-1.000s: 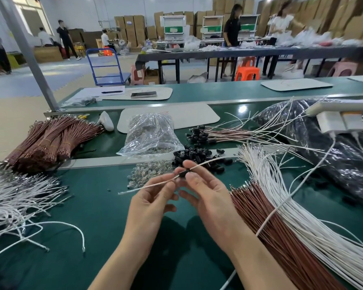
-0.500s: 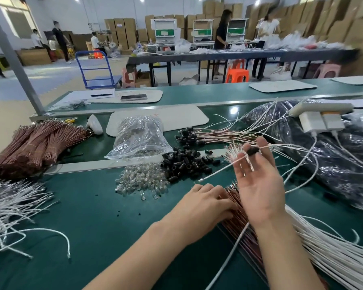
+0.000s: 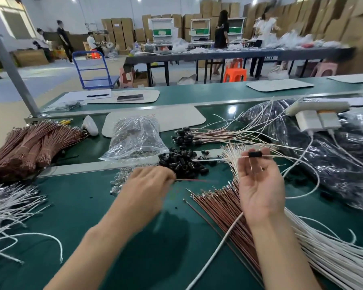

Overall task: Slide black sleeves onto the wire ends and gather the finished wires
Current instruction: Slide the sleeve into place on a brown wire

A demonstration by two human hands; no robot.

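The left hand [image 3: 147, 191] pinched a thin brown wire [image 3: 197, 181] beside the loose black sleeves [image 3: 182, 162] on the desk [image 3: 82, 206]. Farther off lay a small sleeved batch [image 3: 184, 137]. The right hand [image 3: 258, 185] held up a white wire [image 3: 228, 158] wearing its sleeve [image 3: 255, 154]. Many bare wires [image 3: 218, 206] nearby suggested most of the work lay ahead.

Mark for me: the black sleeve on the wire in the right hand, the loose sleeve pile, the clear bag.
Held black sleeve [image 3: 255, 154]: head view, middle of its body.
Loose sleeve pile [image 3: 182, 163]: head view, centre of the heap.
Clear bag [image 3: 134, 139]: head view, its crinkled front face.
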